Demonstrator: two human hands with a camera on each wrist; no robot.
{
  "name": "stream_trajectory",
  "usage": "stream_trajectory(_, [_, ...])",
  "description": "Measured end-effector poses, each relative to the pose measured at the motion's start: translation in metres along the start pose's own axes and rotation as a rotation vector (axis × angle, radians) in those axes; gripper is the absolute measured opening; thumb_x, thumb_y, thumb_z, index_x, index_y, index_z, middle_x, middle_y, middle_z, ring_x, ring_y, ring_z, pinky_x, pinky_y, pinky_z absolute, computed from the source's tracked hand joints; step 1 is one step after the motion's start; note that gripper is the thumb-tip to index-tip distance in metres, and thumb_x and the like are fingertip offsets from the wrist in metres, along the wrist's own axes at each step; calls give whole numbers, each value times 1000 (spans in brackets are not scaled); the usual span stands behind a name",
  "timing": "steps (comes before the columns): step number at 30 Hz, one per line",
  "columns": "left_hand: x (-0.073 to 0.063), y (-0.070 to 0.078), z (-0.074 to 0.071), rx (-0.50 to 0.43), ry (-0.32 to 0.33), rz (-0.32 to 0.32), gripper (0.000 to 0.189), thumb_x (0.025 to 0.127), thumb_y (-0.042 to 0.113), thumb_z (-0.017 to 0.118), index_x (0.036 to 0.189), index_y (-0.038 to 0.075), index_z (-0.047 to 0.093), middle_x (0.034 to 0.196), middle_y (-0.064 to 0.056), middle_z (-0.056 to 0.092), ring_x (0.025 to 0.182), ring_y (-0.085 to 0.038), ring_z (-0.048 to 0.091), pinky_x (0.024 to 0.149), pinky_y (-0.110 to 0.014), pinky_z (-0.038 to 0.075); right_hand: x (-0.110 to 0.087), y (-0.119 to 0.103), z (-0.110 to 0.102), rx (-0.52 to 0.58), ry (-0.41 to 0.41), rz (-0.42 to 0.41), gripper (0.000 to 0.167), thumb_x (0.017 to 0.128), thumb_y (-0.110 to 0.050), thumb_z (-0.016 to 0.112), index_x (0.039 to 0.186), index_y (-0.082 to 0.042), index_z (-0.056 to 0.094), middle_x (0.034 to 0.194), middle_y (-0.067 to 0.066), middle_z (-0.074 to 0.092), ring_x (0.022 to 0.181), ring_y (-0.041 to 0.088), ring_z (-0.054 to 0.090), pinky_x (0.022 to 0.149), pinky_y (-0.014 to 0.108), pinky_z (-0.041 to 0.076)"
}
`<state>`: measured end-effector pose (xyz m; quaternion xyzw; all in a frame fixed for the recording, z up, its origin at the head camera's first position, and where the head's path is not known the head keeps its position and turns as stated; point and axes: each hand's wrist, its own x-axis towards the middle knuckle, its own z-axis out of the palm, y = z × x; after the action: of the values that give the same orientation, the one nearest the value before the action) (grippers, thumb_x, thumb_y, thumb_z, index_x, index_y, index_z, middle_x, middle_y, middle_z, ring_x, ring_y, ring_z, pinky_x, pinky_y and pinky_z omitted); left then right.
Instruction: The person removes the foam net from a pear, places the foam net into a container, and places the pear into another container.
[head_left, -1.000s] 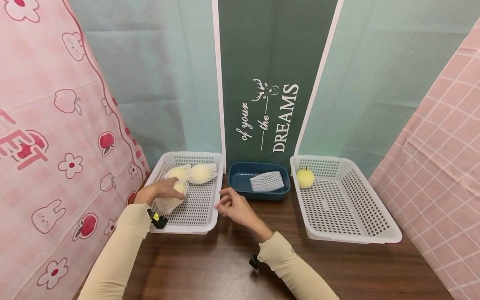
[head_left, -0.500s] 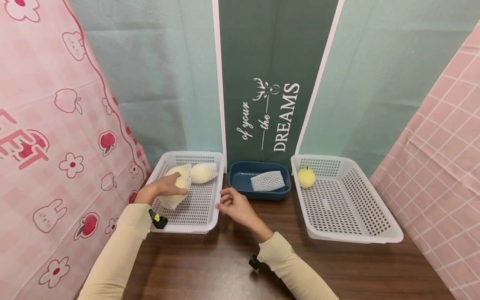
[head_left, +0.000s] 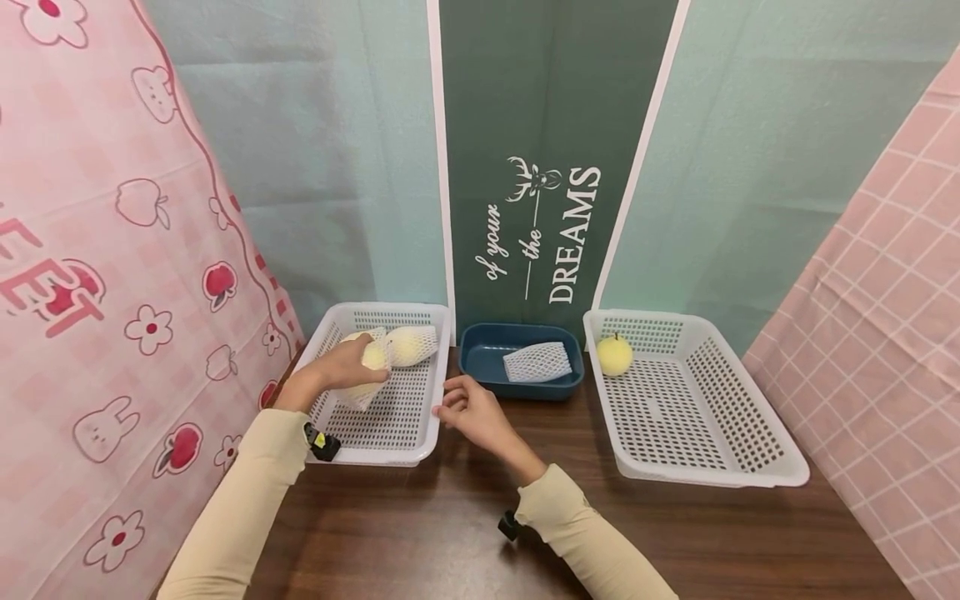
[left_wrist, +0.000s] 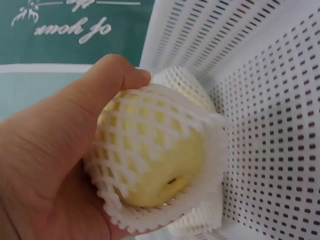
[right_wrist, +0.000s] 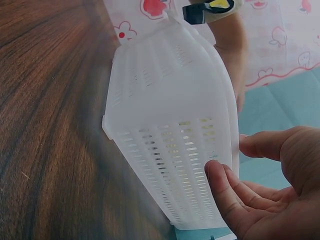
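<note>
the left hand [head_left: 348, 365] grips a netted yellow fruit [left_wrist: 175, 160] inside the left white basket [head_left: 401, 425], with another netted fruit [head_left: 414, 346] toward the far side. the right hand [head_left: 478, 417], fingers loosely bent and thumb apart, is at that basket's right rim [head_left: 443, 354]; contact is unclear.
</note>
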<state>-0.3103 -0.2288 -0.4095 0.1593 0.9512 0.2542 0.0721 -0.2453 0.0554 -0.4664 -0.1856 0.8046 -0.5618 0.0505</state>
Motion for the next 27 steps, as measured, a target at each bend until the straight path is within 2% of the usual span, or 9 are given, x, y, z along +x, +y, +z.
stream_trajectory(5, [3,10,1,-31,82,59,80,89,34,82,143,-12,46,115,-25,67,93,-28,64,82,-44,55,0,1,0,-6,1,10,44,96,-15,77,131,5,60,104,15,76,75,14,72,71,28,60])
stream_trajectory(11, [4,23,1,-66,166,80,83,90,38,82,148,-8,45,123,-25,67,101,-31,64,86,-47,55,0,0,-2,-5,1,8,42,96,-15,78,129,5,62,103,15,76,77,18,74,72,30,61])
stream_trajectory(15, [3,31,2,-66,218,91,79,90,39,83,146,-6,50,124,-22,67,102,-31,63,86,-46,53,0,1,-2,-13,-3,8,42,96,-15,78,130,5,62,104,15,76,80,26,75,72,28,60])
stream_trajectory(21, [2,39,6,-97,235,79,77,90,40,82,146,-2,50,123,-19,67,101,-29,63,86,-44,53,1,-1,-3,-12,-2,0,41,96,-13,78,129,6,62,104,17,76,84,36,76,71,28,61])
stream_trajectory(27, [2,45,13,-126,245,85,76,90,41,83,146,2,50,125,-17,67,101,-28,62,86,-43,53,1,0,-2,0,-3,9,39,96,-12,77,128,4,63,105,17,76,87,38,76,75,38,64])
